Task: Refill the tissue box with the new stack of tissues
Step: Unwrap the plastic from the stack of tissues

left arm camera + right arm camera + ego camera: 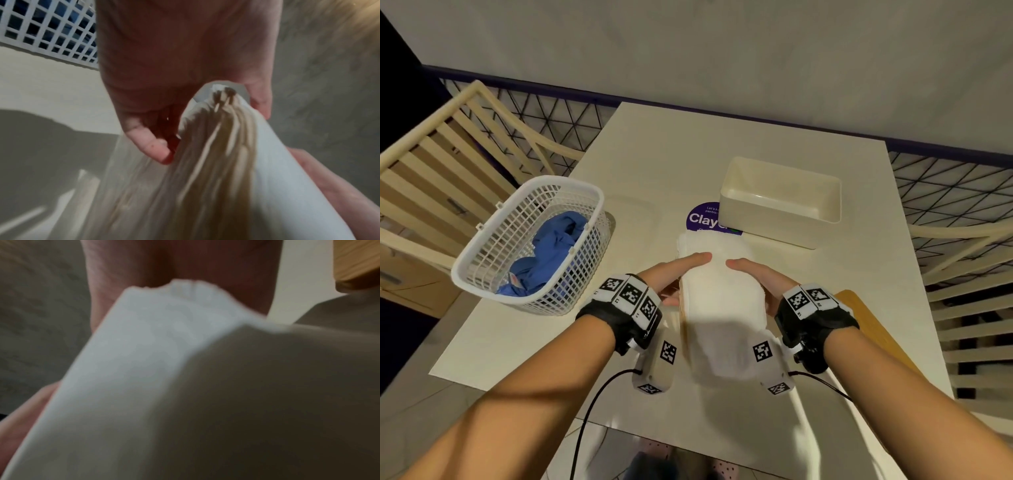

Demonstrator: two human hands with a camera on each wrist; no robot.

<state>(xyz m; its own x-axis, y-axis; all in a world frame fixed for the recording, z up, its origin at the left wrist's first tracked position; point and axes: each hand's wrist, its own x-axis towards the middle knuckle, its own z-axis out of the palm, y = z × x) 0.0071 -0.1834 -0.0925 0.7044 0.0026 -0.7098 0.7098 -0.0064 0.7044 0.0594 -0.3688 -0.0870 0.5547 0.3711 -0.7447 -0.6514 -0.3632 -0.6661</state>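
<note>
A thick white stack of tissues [722, 298] is held above the middle of the table between both hands. My left hand [671, 274] grips its left side, thumb on top and fingers underneath. My right hand [760, 274] grips the right side the same way. The left wrist view shows the layered edge of the stack [216, 162] between the fingers and thumb of the left hand [174, 56]. The stack [154, 345] fills the blurred right wrist view under the right hand [185, 261]. The cream tissue box [774, 219] stands open and empty at the back right.
A white mesh basket [558, 181] with blue cloth stands at the table's left, also seen in the left wrist view as the basket [47, 29]. A purple round label [705, 217] lies beside the box. A wooden board [873, 318] lies under my right wrist. Slatted chairs [448, 154] flank the table.
</note>
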